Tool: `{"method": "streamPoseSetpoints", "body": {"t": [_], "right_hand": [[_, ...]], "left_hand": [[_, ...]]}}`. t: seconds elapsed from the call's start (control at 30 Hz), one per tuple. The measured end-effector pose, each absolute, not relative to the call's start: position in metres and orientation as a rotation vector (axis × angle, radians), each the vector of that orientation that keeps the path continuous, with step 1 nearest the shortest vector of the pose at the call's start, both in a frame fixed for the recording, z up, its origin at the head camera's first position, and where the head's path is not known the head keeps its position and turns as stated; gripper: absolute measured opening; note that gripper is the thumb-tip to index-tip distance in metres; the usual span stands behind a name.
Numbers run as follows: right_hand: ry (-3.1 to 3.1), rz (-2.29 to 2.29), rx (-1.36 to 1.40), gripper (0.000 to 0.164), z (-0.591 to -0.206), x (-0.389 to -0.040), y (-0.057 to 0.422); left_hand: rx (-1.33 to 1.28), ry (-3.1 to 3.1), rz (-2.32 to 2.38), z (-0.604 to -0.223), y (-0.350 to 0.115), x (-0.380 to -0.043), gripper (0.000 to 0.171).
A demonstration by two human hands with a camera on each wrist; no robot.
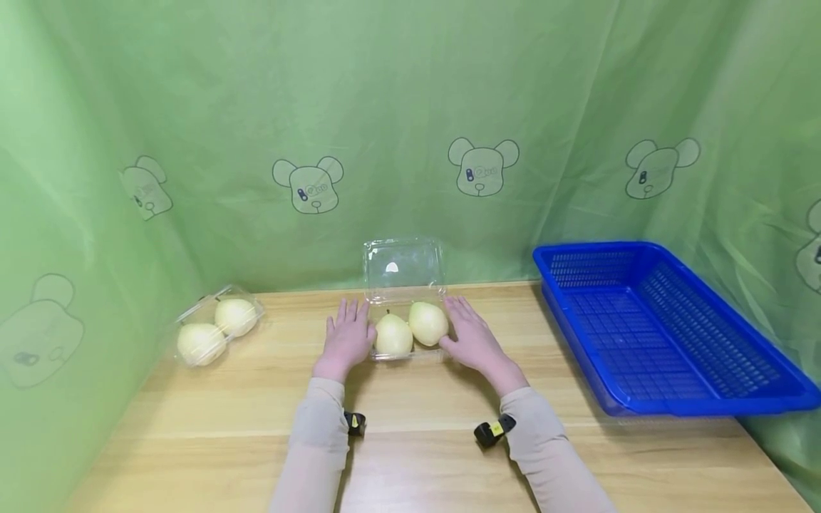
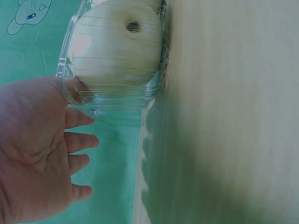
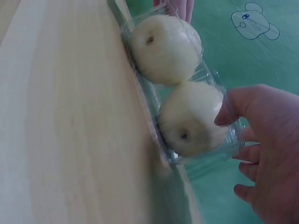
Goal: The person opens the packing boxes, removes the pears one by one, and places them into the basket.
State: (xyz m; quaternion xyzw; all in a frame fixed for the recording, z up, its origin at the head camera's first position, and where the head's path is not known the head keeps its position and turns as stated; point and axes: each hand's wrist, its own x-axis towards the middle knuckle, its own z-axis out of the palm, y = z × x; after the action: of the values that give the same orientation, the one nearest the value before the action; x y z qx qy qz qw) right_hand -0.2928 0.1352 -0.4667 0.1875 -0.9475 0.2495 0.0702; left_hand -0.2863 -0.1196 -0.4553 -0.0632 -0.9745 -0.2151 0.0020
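Observation:
A clear plastic clamshell box (image 1: 378, 356) stands on the table with its lid (image 1: 404, 267) raised at the back. Inside sit two pale yellow pears, the left pear (image 1: 393, 335) and the right pear (image 1: 427, 324). My left hand (image 1: 348, 338) is at the box's left side, fingers straight and spread; in the left wrist view its thumb (image 2: 77, 88) lies at the side wall. At the right side is my right hand (image 1: 476, 340), its fingers extended along the outside, while the thumb (image 3: 229, 109) reaches over the rim beside the nearer pear (image 3: 191, 119).
Another clear box (image 1: 240, 293) holding two pears lies at the far left of the wooden table (image 1: 410, 456). A large blue plastic basket (image 1: 577, 349) occupies the right side. Green curtain (image 1: 398, 107) with bear-head prints hangs behind and on both sides.

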Motion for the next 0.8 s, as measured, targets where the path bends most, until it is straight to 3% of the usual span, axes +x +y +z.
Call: {"method": "streamPoseSetpoints", "body": {"t": [0.33,0.8], "right_hand": [[-2.751,0.858,0.646,0.071,-0.462,-0.29,0.119],[-2.847,0.779,0.631,0.082,-0.463,-0.301,0.1]], "left_hand": [[-0.194,-3.064,-0.68,-0.455,-0.119,-0.287,0.058],[-0.191,-3.084,-0.658,-0.454,-0.118,-0.287,0.057]]}}
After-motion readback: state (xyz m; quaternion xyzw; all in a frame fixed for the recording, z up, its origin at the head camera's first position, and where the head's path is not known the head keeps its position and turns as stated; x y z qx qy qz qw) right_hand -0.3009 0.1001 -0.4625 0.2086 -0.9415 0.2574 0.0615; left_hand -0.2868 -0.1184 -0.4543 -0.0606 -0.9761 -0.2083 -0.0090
